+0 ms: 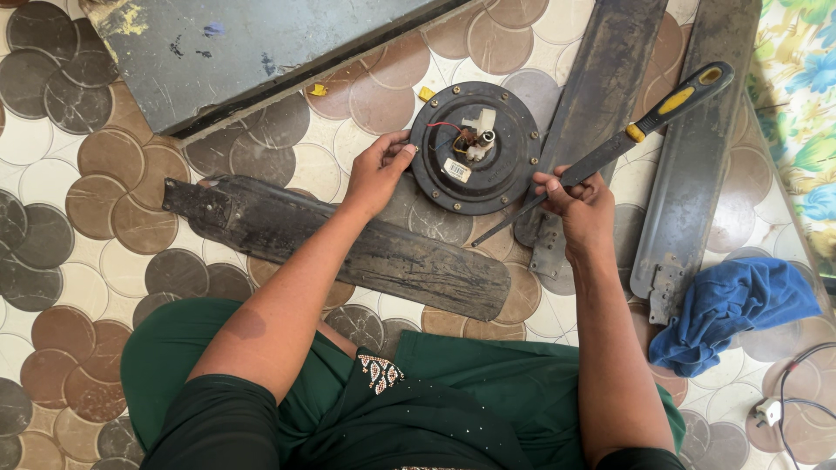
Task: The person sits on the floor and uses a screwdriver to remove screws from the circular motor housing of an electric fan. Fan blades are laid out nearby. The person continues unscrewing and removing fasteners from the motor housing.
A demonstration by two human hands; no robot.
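L hand [376,170] on fan motor [475,148], screwdriver [640,130] in R hand [579,198]

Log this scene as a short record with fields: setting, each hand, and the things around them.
setting: tiled floor, person seated, seen from above
left hand: grips the rim of the round motor
right hand: holds the screwdriver, tip down by the motor's lower edge
motor: lies flat, wires showing at its centre
blades: one lies under the left forearm, two to the right of the motor
cloth: blue, crumpled, far right
panel: grey, at top
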